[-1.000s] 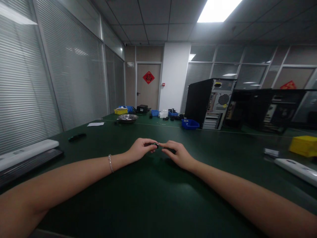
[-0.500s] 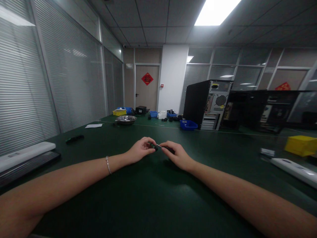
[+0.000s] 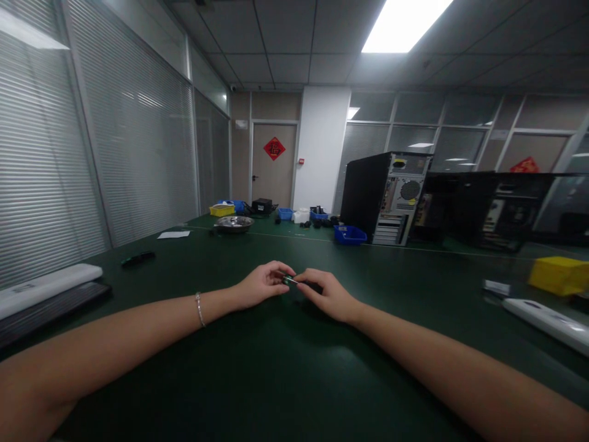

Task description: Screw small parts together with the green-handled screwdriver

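Note:
Over the middle of the green table, my left hand (image 3: pixel 265 285) is closed around the handle of what looks like a small green-and-black screwdriver (image 3: pixel 288 280). Its thin metal shaft points to the right, toward my other hand. My right hand (image 3: pixel 327 293) pinches the shaft's tip end between thumb and forefinger. The fingers hide much of the handle, and whether a separate bit sits at the tip is too small to tell. A bracelet (image 3: pixel 199 309) circles my left wrist.
A green-and-black tool (image 3: pixel 138 259) lies left, near a keyboard (image 3: pixel 50 312) and a white box (image 3: pixel 55 286). Farther back stand a metal bowl (image 3: pixel 234 224), a blue bin (image 3: pixel 350 234) and a computer tower (image 3: pixel 386 197). At right are a yellow bin (image 3: pixel 558 275) and a long white object (image 3: pixel 547 320).
Both hands have dipped slightly in the picture, as has the whole scene. The green of the handle shows more plainly between my fingers, and my right fingertips are closer to my left hand.

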`<state>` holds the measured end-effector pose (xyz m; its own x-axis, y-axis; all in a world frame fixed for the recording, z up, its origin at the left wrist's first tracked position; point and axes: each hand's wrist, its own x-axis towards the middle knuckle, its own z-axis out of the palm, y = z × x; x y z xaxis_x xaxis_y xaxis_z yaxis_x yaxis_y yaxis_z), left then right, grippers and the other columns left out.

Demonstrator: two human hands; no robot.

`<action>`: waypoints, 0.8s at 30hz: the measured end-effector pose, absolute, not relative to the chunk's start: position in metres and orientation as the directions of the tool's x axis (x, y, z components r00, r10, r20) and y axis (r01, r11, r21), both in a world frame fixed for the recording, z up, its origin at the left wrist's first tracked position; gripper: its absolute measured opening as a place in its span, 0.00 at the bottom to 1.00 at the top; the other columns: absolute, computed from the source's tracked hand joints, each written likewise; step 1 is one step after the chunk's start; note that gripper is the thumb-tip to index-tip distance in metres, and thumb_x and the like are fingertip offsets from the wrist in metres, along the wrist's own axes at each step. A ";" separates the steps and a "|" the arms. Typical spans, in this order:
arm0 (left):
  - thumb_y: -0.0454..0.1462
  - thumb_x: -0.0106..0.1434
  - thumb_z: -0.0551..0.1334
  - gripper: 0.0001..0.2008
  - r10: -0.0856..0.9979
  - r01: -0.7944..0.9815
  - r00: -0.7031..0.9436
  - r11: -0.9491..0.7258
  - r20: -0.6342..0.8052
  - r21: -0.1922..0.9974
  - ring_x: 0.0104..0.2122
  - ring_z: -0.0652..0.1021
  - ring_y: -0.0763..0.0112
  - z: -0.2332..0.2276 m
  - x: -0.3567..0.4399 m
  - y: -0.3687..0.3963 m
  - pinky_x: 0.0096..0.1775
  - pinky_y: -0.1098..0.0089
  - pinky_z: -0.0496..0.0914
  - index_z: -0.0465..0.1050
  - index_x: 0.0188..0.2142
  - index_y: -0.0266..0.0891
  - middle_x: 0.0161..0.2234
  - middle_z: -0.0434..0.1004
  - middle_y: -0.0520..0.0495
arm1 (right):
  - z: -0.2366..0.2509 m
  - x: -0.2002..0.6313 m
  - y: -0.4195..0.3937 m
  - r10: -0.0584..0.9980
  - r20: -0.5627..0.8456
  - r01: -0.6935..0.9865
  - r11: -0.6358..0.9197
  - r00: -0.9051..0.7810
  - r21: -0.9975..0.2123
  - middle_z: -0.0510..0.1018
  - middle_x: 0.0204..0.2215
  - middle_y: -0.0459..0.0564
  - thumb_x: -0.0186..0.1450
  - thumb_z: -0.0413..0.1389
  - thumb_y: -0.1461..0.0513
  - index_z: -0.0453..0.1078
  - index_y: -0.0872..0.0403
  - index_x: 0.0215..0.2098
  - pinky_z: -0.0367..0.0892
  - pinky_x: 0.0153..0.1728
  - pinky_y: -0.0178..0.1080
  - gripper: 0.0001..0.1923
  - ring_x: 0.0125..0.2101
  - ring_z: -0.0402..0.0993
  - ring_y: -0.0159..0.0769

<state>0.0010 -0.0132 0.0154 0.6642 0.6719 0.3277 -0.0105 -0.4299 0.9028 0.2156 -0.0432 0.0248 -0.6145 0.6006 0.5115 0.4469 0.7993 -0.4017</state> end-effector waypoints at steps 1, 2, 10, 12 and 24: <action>0.32 0.54 0.65 0.19 0.674 0.000 0.666 -0.428 0.320 0.904 0.45 0.72 0.63 0.018 0.002 -0.015 0.47 0.61 0.66 0.67 0.46 0.36 0.44 0.70 0.43 | 0.026 0.216 -0.044 0.601 0.509 0.447 0.799 -0.616 -0.403 0.74 0.35 0.50 0.66 0.49 0.61 0.70 0.53 0.45 0.64 0.38 0.37 0.12 0.35 0.70 0.34; 0.33 0.53 0.65 0.19 0.676 0.011 0.667 -0.430 0.314 0.903 0.45 0.72 0.63 0.020 0.003 -0.017 0.47 0.61 0.66 0.68 0.45 0.36 0.44 0.70 0.43 | 0.028 0.216 -0.045 0.602 0.505 0.448 0.798 -0.618 -0.404 0.75 0.35 0.50 0.66 0.49 0.61 0.70 0.53 0.45 0.64 0.38 0.37 0.12 0.35 0.70 0.34; 0.33 0.57 0.61 0.13 0.749 0.050 0.537 -0.487 0.387 0.872 0.45 0.73 0.64 0.022 0.002 -0.012 0.48 0.60 0.67 0.70 0.44 0.35 0.43 0.73 0.43 | 0.029 0.216 -0.048 0.630 0.554 0.475 0.775 -0.544 -0.416 0.75 0.42 0.51 0.66 0.49 0.62 0.67 0.52 0.49 0.64 0.43 0.39 0.14 0.41 0.71 0.37; 0.34 0.57 0.62 0.13 0.752 0.082 0.512 -0.525 0.416 0.847 0.45 0.73 0.64 0.020 0.000 -0.009 0.49 0.60 0.66 0.71 0.43 0.36 0.43 0.74 0.44 | 0.026 0.216 -0.046 0.653 0.567 0.516 0.752 -0.502 -0.410 0.75 0.41 0.50 0.65 0.49 0.62 0.68 0.51 0.48 0.64 0.43 0.40 0.14 0.41 0.71 0.37; 0.35 0.56 0.63 0.13 0.758 0.138 0.491 -0.555 0.430 0.820 0.43 0.75 0.63 0.020 -0.001 -0.008 0.48 0.62 0.67 0.74 0.42 0.35 0.41 0.77 0.44 | 0.023 0.218 -0.042 0.698 0.538 0.646 0.690 -0.473 -0.327 0.75 0.34 0.49 0.64 0.50 0.61 0.71 0.51 0.45 0.64 0.34 0.36 0.13 0.32 0.70 0.34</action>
<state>-0.0010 -0.0084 0.0199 0.4913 0.7576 0.4297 0.1385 -0.5550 0.8203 0.2185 -0.0419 0.0232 -0.4726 0.6978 0.5383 0.6459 0.6898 -0.3271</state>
